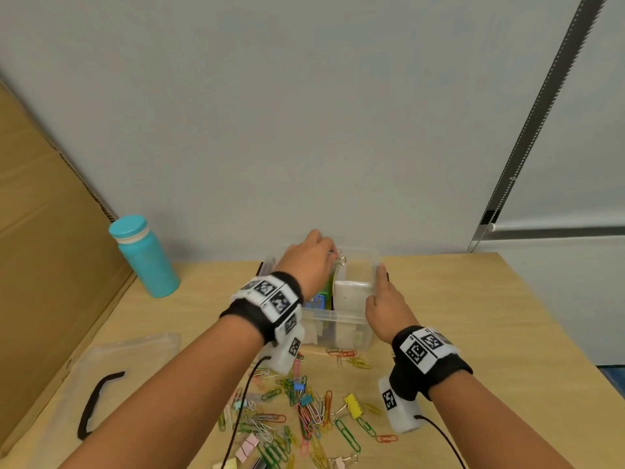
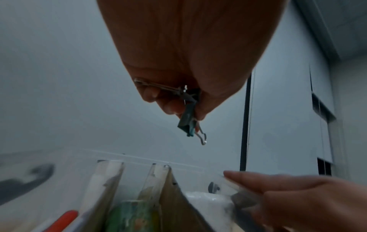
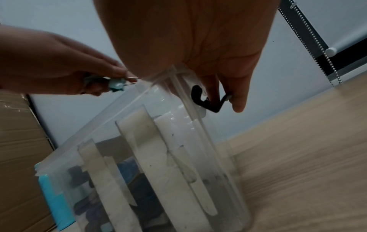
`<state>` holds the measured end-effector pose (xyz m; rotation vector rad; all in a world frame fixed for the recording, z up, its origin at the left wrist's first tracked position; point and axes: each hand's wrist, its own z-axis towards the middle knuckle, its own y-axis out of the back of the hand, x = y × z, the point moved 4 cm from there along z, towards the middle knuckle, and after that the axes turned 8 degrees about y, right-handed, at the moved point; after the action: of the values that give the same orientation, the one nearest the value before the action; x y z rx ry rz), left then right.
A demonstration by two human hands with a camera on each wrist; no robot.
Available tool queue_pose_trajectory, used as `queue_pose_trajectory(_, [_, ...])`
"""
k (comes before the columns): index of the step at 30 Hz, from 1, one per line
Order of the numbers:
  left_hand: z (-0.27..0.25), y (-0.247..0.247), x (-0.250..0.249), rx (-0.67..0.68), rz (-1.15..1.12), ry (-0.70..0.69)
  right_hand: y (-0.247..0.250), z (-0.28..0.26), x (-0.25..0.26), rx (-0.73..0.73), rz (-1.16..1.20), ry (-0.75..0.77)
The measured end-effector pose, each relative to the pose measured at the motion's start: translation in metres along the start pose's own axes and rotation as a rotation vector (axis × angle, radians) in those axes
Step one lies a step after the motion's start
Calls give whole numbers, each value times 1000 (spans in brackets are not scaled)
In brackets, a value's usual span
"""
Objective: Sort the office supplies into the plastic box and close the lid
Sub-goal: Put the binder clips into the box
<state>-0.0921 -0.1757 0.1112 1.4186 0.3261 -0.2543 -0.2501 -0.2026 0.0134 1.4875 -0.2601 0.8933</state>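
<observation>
Left hand: the left hand [image 1: 309,262] hangs over the far middle of the plastic box [image 1: 333,324], fingers pinched together on a teal binder clip [image 2: 187,120]; the clip dangles below the fingertips [image 2: 168,108] with one wire handle pointing down, clear of the box.
Right hand: the right hand [image 1: 385,304] grips the right wall of the box, thumb inside the rim, fingers [image 3: 239,100] curled down the outside by the black latch [image 3: 206,100].
Plastic box: clear, open, standing on the wooden table [image 1: 473,316] near the far edge; white dividers [image 3: 139,141] split it into compartments running near to far.
Box contents: a green and blue item shows in the middle compartment under the left wrist; something orange-red [image 2: 63,219] lies in the left compartment; the right compartment looks pale, its contents unclear.
Lid: the clear lid [image 1: 111,370] with a black latch lies flat on the table, well to the left of the box.
Loose supplies: coloured paper clips [image 1: 304,411] and small binder clips, one of them yellow [image 1: 353,406], lie scattered on the near side of the box, between the forearms.
Bottle: a teal bottle [image 1: 145,257] stands upright at the far left, beside a cardboard sheet [image 1: 44,231].
</observation>
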Motion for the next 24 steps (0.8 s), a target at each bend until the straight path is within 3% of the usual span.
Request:
queue_pose_trajectory(5, [58,-28,-28,137,257,-44,0,-3,1,3,4,5])
queue_pose_trajectory(8, [75,-41,-35,243,372,18,-2,-3,-1,2,14,7])
queue_pose_trajectory(16, [85,-59,-37,331,40,104,-3,-2,-3,10,42,-12])
queue_pose_trajectory(20, [72,-35,-24,204,-60,85,-2,-4,-1,32,22,-16])
queue_pose_trajectory(24, [20,-8,-1,32,-226,13,-3,-3,-3,47,33,-31])
